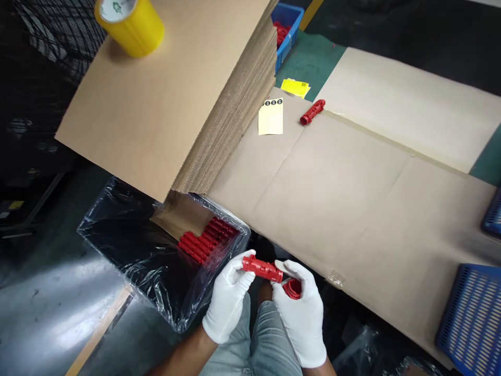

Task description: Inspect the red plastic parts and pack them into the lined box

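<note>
Between my two white-gloved hands lies a red plastic tube-shaped part (261, 268), tilted slightly down to the right. My left hand (230, 292) is closed on its left end by fingers and thumb. The right end is pinched by my right hand (300, 308), which also keeps a second red part with a round open end (292, 288) in its palm. To the left is a box lined with clear plastic (136, 256), where rows of similar red parts (207, 240) lie side by side against brown cardboard.
A tall stack of cardboard sheets (164, 94) carries a yellow tape roll (135, 26). On the paper-covered table (332, 198) lie a single red part (312, 112), a label sheet (271, 117) and yellow slips (296, 87). Blue baskets (469, 313) stand right; a blue bin (290, 44) of red pieces stands behind.
</note>
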`<state>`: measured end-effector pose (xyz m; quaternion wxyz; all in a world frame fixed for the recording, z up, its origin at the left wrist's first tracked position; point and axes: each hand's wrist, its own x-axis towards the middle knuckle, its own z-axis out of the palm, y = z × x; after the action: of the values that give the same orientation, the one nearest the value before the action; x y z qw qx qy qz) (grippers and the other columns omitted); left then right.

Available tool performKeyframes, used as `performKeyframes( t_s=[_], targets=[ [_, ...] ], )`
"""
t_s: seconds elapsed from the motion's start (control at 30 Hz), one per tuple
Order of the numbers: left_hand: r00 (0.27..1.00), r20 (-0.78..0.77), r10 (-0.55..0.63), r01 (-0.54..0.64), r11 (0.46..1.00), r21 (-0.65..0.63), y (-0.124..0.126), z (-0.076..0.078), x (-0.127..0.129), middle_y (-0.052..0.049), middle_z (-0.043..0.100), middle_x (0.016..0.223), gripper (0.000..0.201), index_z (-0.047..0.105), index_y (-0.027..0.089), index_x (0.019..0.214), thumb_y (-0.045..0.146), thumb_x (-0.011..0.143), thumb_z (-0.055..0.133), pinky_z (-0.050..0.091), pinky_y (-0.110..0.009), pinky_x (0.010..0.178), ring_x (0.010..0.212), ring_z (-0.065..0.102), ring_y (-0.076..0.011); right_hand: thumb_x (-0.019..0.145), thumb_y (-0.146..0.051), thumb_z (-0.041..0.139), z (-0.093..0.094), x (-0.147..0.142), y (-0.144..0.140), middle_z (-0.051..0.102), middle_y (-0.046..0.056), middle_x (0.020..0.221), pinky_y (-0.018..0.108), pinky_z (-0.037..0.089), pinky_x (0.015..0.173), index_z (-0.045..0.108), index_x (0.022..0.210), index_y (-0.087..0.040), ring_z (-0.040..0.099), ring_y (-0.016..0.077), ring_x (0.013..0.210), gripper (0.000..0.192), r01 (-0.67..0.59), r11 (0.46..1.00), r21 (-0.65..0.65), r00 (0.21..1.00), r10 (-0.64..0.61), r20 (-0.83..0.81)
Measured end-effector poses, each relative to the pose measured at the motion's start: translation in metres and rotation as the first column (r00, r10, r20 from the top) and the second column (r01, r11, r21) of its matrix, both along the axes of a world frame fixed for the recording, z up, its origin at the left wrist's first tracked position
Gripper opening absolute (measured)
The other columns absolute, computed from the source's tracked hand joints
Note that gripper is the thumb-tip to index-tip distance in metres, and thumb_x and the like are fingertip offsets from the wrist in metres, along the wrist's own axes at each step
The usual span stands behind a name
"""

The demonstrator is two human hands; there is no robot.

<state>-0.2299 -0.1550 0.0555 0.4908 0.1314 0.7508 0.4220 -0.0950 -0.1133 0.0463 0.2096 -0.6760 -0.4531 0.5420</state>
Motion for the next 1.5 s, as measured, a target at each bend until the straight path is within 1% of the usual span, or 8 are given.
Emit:
performKeyframes(
  t_s=[0.07,0.17,0.27,0.4,0.53,0.73,1.13,1.5],
  targets=[
    [0.996,-0.05,-0.079,0.081,0.996,0.036,-0.004,0.002,-0.003,-0.011,0.068,0.12,0.028,0.071,0.017,0.107,0.032,0.083,0.07,0.054,-0.033,0.097,0.112,0.065,-0.0229,0.077,-0.025,0.067,0.0,0.0,-0.003,0.075,0.008,0.103,0.03,0.061,0.092,0.062,0.104,-0.019,0.072,0.0155,0.095,0.028,0.0,0.996,0.084,1.0,-0.002,0.02],
    [0.95,-0.243,-0.195,0.232,0.963,0.134,-0.011,0.004,-0.011,-0.007,0.07,0.114,0.018,0.074,0.022,0.1,0.023,0.082,0.071,0.056,-0.029,0.092,0.106,0.067,-0.0215,0.079,-0.02,0.066,-0.001,-0.001,-0.007,0.074,0.005,0.103,0.029,0.059,0.094,0.06,0.107,-0.02,0.071,0.0133,0.096,0.029,-0.001,0.982,0.188,1.0,-0.002,0.012],
    [0.873,-0.404,-0.274,0.368,0.913,0.176,-0.021,0.001,-0.02,-0.004,0.072,0.112,0.024,0.074,0.027,0.105,0.018,0.083,0.07,0.057,-0.025,0.09,0.101,0.069,-0.0184,0.078,-0.017,0.066,-0.004,-0.001,-0.01,0.075,0.004,0.102,0.028,0.06,0.094,0.055,0.118,-0.021,0.071,0.0124,0.095,0.042,-0.013,0.974,0.224,1.0,0.014,-0.004],
    [0.796,-0.498,-0.345,0.483,0.858,0.176,-0.03,-0.005,-0.028,-0.002,0.071,0.114,0.028,0.073,0.03,0.109,0.016,0.084,0.07,0.055,-0.023,0.092,0.102,0.069,-0.0167,0.078,-0.015,0.067,-0.007,0.0,-0.013,0.075,0.001,0.098,0.025,0.06,0.09,0.054,0.123,-0.023,0.072,0.0105,0.092,0.047,-0.016,0.974,0.227,0.999,0.022,-0.024],
    [0.78,-0.522,-0.344,0.493,0.853,0.174,-0.032,-0.007,-0.032,-0.003,0.071,0.113,0.031,0.072,0.03,0.112,0.018,0.084,0.071,0.056,-0.024,0.09,0.101,0.07,-0.0177,0.078,-0.016,0.066,-0.008,-0.002,-0.013,0.075,0.0,0.098,0.023,0.06,0.09,0.055,0.122,-0.023,0.072,0.0099,0.091,0.046,-0.041,0.97,0.238,0.999,0.045,-0.008],
    [0.774,-0.521,-0.359,0.499,0.853,0.152,-0.032,-0.007,-0.036,-0.001,0.072,0.11,0.034,0.071,0.031,0.113,0.02,0.082,0.074,0.055,-0.021,0.09,0.099,0.07,-0.0163,0.079,-0.02,0.065,-0.01,-0.007,-0.014,0.075,0.0,0.096,0.023,0.061,0.086,0.054,0.124,-0.023,0.071,0.01,0.089,0.046,-0.084,0.982,0.171,0.996,0.084,0.008],
    [0.717,-0.6,-0.355,0.544,0.823,0.163,-0.038,-0.012,-0.05,-0.003,0.072,0.108,0.02,0.07,0.022,0.108,0.032,0.091,0.065,0.052,-0.016,0.092,0.1,0.069,-0.013,0.077,-0.017,0.064,-0.015,-0.021,-0.015,0.074,-0.003,0.096,0.016,0.058,0.086,0.053,0.124,-0.025,0.07,0.0062,0.089,0.049,-0.108,0.987,0.122,0.994,0.107,0.012],
    [0.734,-0.589,-0.34,0.514,0.844,0.154,-0.042,-0.019,-0.072,-0.002,0.071,0.111,0.018,0.068,0.022,0.107,0.031,0.092,0.063,0.049,-0.015,0.097,0.102,0.068,-0.011,0.077,-0.019,0.066,-0.02,-0.045,-0.011,0.074,-0.004,0.095,0.013,0.058,0.086,0.054,0.123,-0.025,0.07,0.005,0.088,0.047,-0.148,0.979,0.138,0.989,0.148,0.011]
  ],
)
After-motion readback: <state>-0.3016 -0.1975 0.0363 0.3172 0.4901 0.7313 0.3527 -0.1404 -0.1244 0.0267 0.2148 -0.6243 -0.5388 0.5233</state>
